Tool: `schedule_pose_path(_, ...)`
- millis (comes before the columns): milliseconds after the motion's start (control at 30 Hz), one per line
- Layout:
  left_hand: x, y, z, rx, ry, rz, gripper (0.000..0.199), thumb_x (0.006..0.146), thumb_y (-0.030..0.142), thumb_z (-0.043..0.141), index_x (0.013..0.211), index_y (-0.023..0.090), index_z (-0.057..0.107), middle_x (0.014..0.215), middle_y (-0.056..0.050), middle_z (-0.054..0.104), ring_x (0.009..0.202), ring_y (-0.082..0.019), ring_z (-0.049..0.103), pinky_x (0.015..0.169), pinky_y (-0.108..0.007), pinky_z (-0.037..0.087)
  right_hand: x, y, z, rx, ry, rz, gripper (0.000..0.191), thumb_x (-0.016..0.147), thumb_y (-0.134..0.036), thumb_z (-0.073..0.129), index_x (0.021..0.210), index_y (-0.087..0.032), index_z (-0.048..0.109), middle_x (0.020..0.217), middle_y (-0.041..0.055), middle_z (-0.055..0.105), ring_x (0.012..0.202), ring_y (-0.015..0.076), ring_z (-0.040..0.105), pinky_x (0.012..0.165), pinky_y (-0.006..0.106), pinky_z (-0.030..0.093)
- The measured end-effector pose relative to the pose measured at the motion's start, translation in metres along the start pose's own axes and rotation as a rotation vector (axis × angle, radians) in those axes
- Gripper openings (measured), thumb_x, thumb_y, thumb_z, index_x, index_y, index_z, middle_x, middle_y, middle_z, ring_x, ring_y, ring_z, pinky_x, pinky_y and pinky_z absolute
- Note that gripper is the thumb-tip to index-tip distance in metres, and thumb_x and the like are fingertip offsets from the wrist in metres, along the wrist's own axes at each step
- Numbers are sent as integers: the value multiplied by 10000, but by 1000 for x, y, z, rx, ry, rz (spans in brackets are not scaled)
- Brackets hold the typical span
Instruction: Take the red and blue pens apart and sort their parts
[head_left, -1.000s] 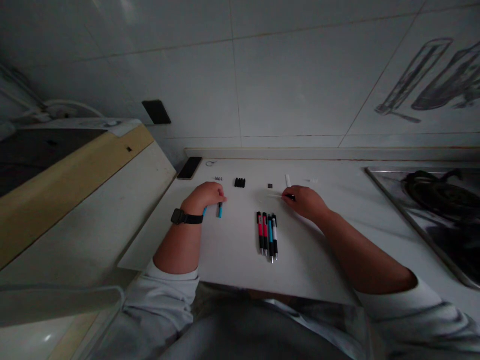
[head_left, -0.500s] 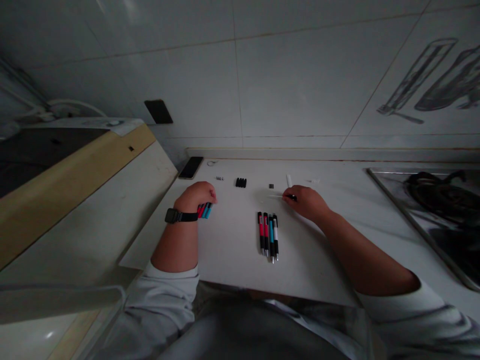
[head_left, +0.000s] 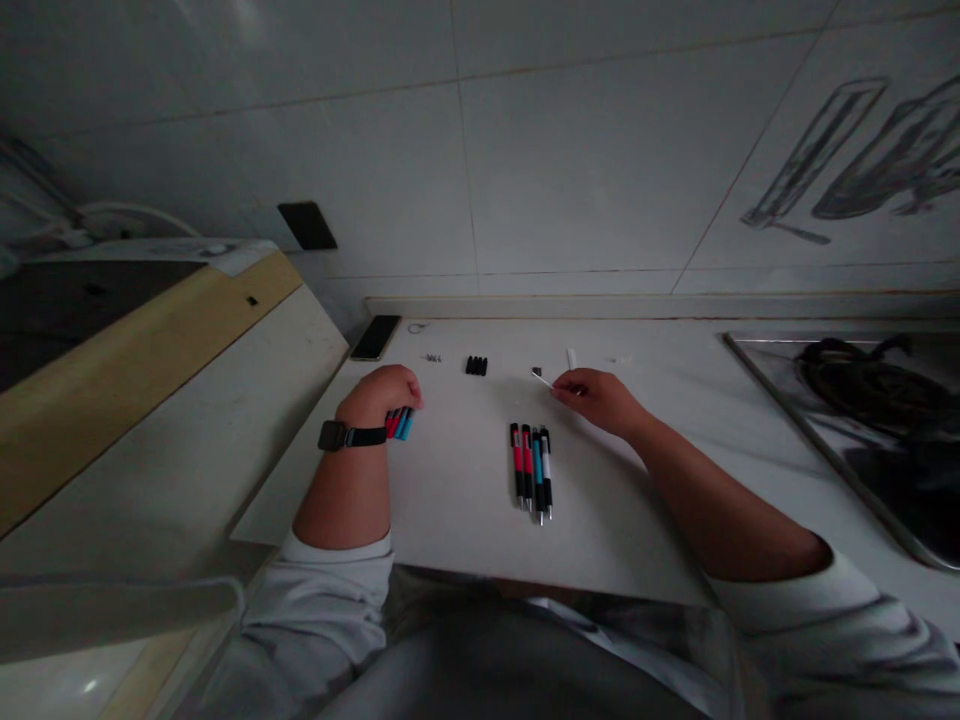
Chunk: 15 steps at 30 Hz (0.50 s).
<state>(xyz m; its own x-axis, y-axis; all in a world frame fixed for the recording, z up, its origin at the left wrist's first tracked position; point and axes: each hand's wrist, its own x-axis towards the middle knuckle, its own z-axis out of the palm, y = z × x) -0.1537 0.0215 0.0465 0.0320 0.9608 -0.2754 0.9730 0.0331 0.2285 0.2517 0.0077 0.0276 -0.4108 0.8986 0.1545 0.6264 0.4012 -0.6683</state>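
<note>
My right hand [head_left: 594, 397] pinches a thin whitish pen refill [head_left: 543, 379], whose free end points left over the small dark pieces [head_left: 536, 371]. On the left, my left hand [head_left: 384, 392] has its fingers curled closed, and whatever they hold, if anything, is hidden. Partly under that hand lie several red and blue pen barrels [head_left: 403, 424]. Several assembled pens [head_left: 531, 472], red, blue and white with black ends, lie side by side in front of my right hand. Behind them is a row of black grips [head_left: 476, 366].
Tiny springs [head_left: 433, 358] and white strips [head_left: 571, 358] lie along the back of the white board [head_left: 457, 510]. A phone [head_left: 376, 338] and a thin ring [head_left: 417, 328] sit at the back left. To the right is a gas stove [head_left: 840, 400]; a tiled wall stands behind.
My right hand has moved slightly left, and the refill now tilts with its tip toward the small dark pieces. My left hand stays by the barrels. The view has shifted a little.
</note>
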Motion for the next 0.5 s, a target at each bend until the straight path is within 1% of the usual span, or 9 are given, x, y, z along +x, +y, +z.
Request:
schedule_pose_path(167,-2,-5,-5,-38,-16,-5,106,710,274,786,788,204,770,717,-22,747,631,-170,654,588,-263,426,2,-1,2,244,-18,56,339,890,-527,634,923,-209,746,803,29,715,740,178,628,704,305,481)
schedule_pose_path(233,-2,1,-7,-78,-5,36,106,735,284,780,792,196,764,713,-24,736,635,-176,651,589,-271,427,3,-4,4,358,-5,75,359,854,-560,678,895,-208,739,814,30,708,757,176,619,717,308,488)
schedule_pose_path(267,-2,8,-7,-110,21,81,116,751,296,780,805,195,764,726,-25,734,652,-179,652,600,-273,434,3,-6,5,420,16,92,371,830,-576,706,880,-209,736,827,33,708,769,176,616,729,311,494)
schedule_pose_path(333,-4,33,-2,-206,118,230,159,791,336,782,870,198,766,793,-27,738,722,-180,656,648,-275,458,3,-10,9,567,64,147,404,771,-604,769,857,-211,730,847,35,704,781,174,613,745,318,508)
schedule_pose_path(400,-8,67,9,-334,235,398,199,829,376,778,923,201,759,869,-34,739,804,-181,658,728,-283,494,3,-14,14,745,88,215,436,705,-611,834,848,-214,724,850,30,695,776,168,612,752,326,524)
schedule_pose_path(433,-11,86,17,-410,263,492,210,857,385,764,960,202,750,920,-39,742,844,-177,661,774,-288,511,3,-16,17,830,88,243,445,675,-601,865,850,-217,721,855,25,693,779,167,616,760,332,532)
schedule_pose_path(500,-19,121,35,-549,279,611,214,895,386,741,1009,205,728,979,-47,747,890,-175,675,836,-306,537,2,-20,23,970,91,281,452,638,-572,908,854,-228,710,843,10,685,773,161,620,770,340,542)
